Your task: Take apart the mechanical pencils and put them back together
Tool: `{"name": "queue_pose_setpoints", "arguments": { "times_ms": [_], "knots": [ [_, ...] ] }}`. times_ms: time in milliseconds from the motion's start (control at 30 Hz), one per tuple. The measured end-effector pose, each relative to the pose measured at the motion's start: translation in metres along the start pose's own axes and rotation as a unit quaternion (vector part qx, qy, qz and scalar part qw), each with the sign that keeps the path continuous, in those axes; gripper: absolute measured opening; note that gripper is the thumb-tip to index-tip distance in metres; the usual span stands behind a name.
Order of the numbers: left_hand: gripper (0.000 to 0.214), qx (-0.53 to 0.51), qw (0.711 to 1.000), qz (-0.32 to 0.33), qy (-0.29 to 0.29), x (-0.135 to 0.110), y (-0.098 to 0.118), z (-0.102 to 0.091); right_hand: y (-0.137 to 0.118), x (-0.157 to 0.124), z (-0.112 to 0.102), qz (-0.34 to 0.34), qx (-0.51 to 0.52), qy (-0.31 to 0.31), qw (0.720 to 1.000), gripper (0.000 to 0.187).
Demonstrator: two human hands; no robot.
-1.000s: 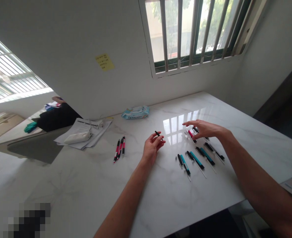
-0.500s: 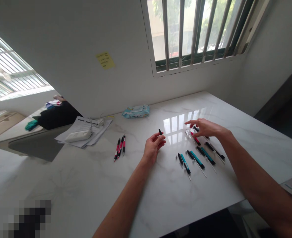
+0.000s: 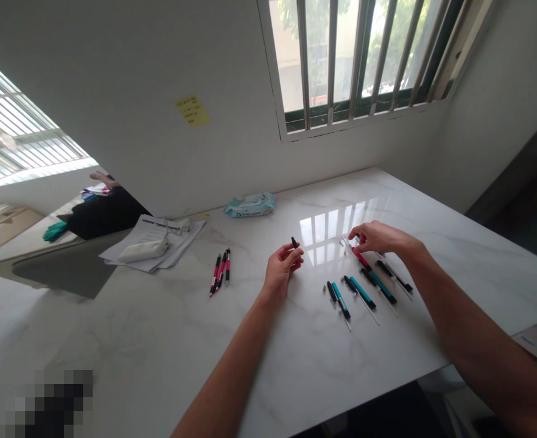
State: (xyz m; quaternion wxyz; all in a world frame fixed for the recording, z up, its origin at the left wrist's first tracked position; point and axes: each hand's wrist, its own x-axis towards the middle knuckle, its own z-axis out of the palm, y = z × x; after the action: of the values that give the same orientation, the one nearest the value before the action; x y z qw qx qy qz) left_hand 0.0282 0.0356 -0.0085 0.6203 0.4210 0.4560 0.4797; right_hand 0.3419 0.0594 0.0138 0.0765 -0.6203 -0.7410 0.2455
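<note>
My left hand (image 3: pixel 284 267) is raised over the white marbled table, thumb and fingers pinching a small black pen part (image 3: pixel 294 243) that points up. My right hand (image 3: pixel 375 236) is low over the table, fingers curled to the thumb at the upper end of a red pen barrel (image 3: pixel 363 260); the fingertips partly cover it. A thin white refill (image 3: pixel 347 244) lies beside these fingertips. Nearer me are disassembled pens with teal barrels (image 3: pixel 362 293), black clip pieces (image 3: pixel 331 292), white refills and small springs or tips. A black barrel (image 3: pixel 400 280) lies below my right wrist.
Three red-and-black pens (image 3: pixel 221 271) lie left of my left hand. Against the wall are a pack of wipes (image 3: pixel 249 205) and papers (image 3: pixel 179 252) with a white power strip (image 3: pixel 144 250) on them. A yellow note (image 3: pixel 192 111) is on the wall. The table's front edge runs below my arms.
My right hand's fingers, stretched out before, have curled in toward the thumb at the red barrel, which has shifted slightly toward the teal pens. My left hand stays nearly still with the black part.
</note>
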Motion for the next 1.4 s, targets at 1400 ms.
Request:
{"name": "queue_pose_setpoints", "arguments": {
  "times_ms": [1400],
  "knots": [
    [0.042,0.05,0.994,0.016,-0.101,-0.002,-0.009,0.005,-0.015,0.007,0.017,-0.044,-0.004,0.032,0.999,0.022]
  ]
}}
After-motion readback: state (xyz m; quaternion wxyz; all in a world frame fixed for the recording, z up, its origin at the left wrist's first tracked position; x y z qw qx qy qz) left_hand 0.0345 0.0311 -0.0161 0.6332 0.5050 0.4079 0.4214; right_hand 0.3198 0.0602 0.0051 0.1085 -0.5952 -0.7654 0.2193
